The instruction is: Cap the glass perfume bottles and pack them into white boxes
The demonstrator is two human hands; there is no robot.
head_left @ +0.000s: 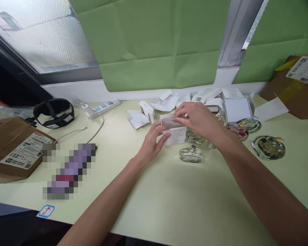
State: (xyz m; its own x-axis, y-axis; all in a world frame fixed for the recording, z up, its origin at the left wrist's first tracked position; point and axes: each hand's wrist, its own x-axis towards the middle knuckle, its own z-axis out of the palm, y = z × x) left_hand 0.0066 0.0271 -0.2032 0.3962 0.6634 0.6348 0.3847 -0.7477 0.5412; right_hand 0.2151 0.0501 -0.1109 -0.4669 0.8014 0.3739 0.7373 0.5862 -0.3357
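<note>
Small printed lines cover the front face of the white folding carton (175,137); the text is too small to read. Shipping labels with barcodes are fixed to the brown carton at the left edge (17,148) and the brown carton at the far right corner (289,97); their wording is illegible. A blue-bordered tag (46,211) at the near left edge bears a red handwritten mark.

The pale yellow-green desk (149,205) runs along a window (46,44) partly covered by green cloth (164,44). A white power strip (104,109) and a black strap-type headset (53,114) lie toward the far left corner. Opened white packaging (237,108) lines the far edge. Round glass bottles (268,147) stand toward the right edge.

The folding carton is centrally located, nearer the far edge, directly behind and left of a clear glass bottle with a silver cap (191,156). The left hand (153,141) pinches the carton's left side between thumb and fingers. The right hand (193,116) has its grip nearly closed, thumb and fingertips pinching the raised flap.
</note>
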